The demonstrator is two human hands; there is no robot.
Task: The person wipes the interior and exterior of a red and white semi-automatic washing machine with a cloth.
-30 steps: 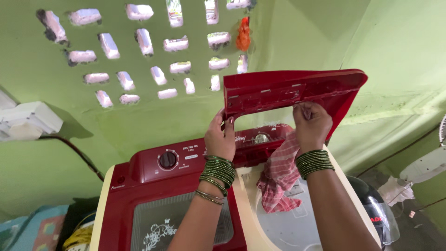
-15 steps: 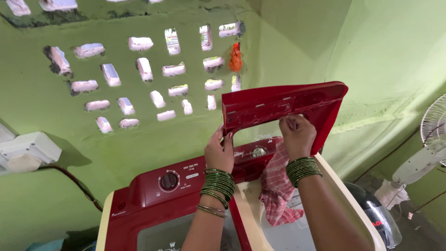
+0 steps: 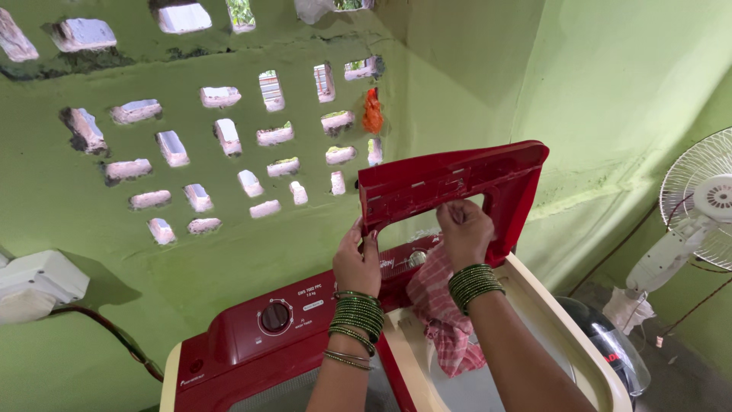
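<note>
Red plastic fills the middle of the frame: the washing machine lid [image 3: 450, 187] stands up, open. The left hand [image 3: 357, 263] pinches its lower left edge, fingers closed on it. The right hand [image 3: 461, 233] curls its fingers tight on the lid's inner rim. It looks like the lid is being held up. Moving it next needs both grips kept firm. A checked cloth [image 3: 442, 317] hangs over the tub edge [image 3: 564, 320]. The tub's inside is cut off below.
</note>
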